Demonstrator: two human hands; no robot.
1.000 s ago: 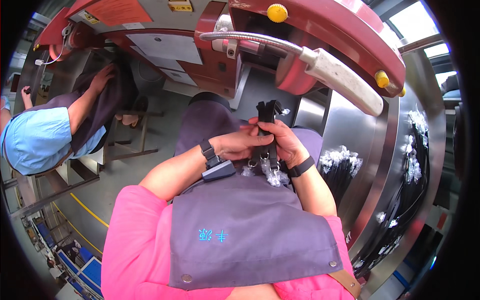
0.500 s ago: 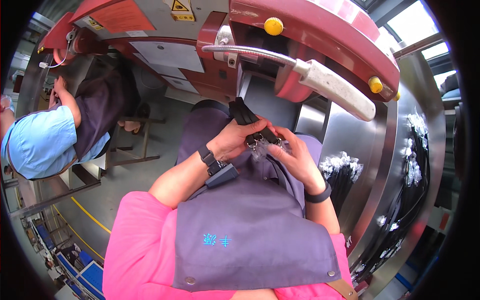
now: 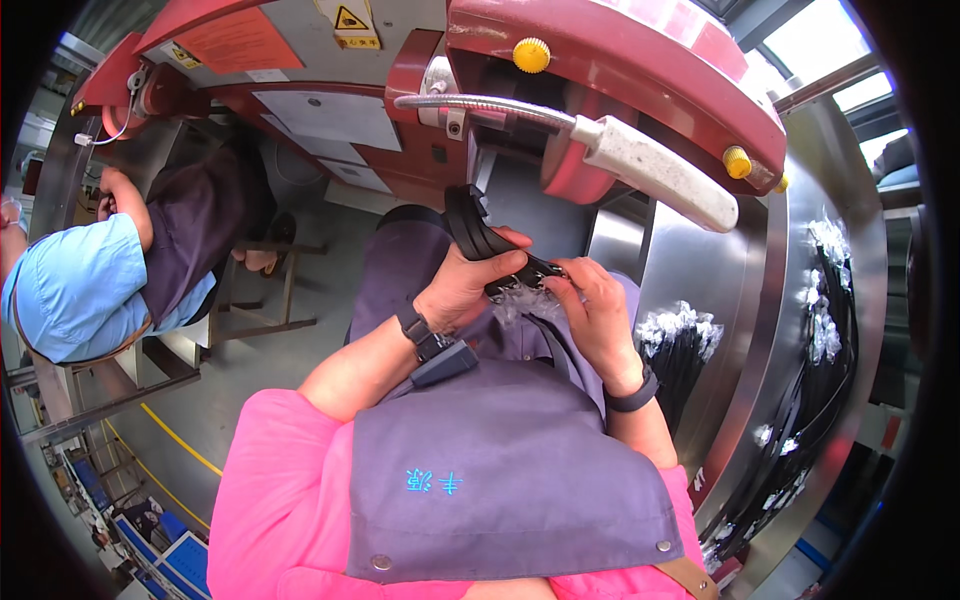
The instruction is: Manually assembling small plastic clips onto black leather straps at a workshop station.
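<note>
Black rubber straps [image 3: 478, 232] are sitting gripped in the left hand [image 3: 462, 290], while the right hand [image 3: 598, 312] fingers are pinching their lower ends.

A curved steel worktable [image 3: 770, 330] ran down the right side of the frame. On it lay bundles of black straps with clear plastic ends [image 3: 680, 345] near the middle right, and a longer row of the same straps [image 3: 825, 330] lay along the far right edge.
</note>
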